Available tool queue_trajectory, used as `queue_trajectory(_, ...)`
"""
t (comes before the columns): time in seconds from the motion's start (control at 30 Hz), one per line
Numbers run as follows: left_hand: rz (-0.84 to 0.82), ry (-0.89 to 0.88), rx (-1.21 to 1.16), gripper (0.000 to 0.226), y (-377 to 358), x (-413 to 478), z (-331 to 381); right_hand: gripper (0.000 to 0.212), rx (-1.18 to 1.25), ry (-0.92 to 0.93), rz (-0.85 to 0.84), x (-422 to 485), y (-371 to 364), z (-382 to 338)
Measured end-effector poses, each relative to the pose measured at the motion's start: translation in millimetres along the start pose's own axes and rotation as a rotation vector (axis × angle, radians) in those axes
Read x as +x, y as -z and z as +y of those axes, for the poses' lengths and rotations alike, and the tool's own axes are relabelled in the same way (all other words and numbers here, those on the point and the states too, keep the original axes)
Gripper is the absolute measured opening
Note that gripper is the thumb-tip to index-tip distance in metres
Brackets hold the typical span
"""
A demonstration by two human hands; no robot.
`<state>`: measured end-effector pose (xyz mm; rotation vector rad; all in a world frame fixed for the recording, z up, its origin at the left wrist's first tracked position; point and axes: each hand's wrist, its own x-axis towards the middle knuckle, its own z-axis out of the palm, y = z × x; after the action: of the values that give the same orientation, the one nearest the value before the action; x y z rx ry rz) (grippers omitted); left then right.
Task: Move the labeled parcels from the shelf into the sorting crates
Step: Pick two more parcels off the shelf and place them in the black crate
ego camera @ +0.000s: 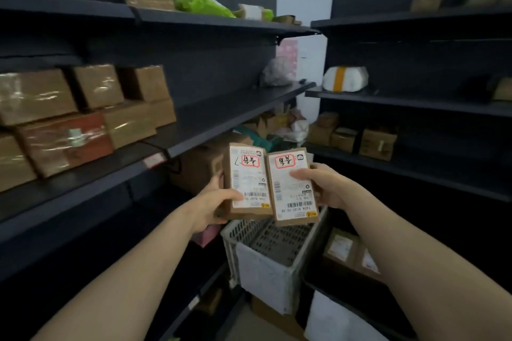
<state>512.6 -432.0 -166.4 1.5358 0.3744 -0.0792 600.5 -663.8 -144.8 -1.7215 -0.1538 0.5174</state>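
I hold two small brown parcels side by side above a white lattice crate [300, 252]. My left hand [214, 202] grips the left parcel [248, 183] at its lower left edge. My right hand [322, 184] grips the right parcel [291, 188], thumb across its white label. Both labels face me and carry red-circled handwriting and barcodes. The crate stands on the floor between the shelves, and a white sheet hangs over its near wall. Right of it, a dark crate [315, 285] holds two labeled brown boxes [350, 253].
Dark shelving runs along the left [221, 116] and the right [415, 102]. Taped cardboard boxes [83, 113] fill the left middle shelf. A white bag with yellow tape [345, 79] and small boxes [376, 144] sit on the right shelves. Cartons lie on the floor under the white crate.
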Motion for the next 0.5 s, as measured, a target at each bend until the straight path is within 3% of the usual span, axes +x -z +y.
queue_trajectory(0.23, -0.071, 0.114, -0.056, 0.022, -152.7, 71.9, -34.8, 0.033, -0.039, -0.186, 0.127, -5.4, 145.3, 72.2)
queue_trajectory(0.4, -0.230, 0.195, 0.087, 0.061, -224.9, 110.9, -59.4, 0.033, -0.026, -0.287, 0.268, -8.7, 207.5, 113.9)
queue_trajectory(0.5, -0.288, 0.232, 0.166, 0.072, -255.4, 129.4, -67.6, 0.037, -0.012, -0.330, 0.305, -6.1, 233.3, 136.8)
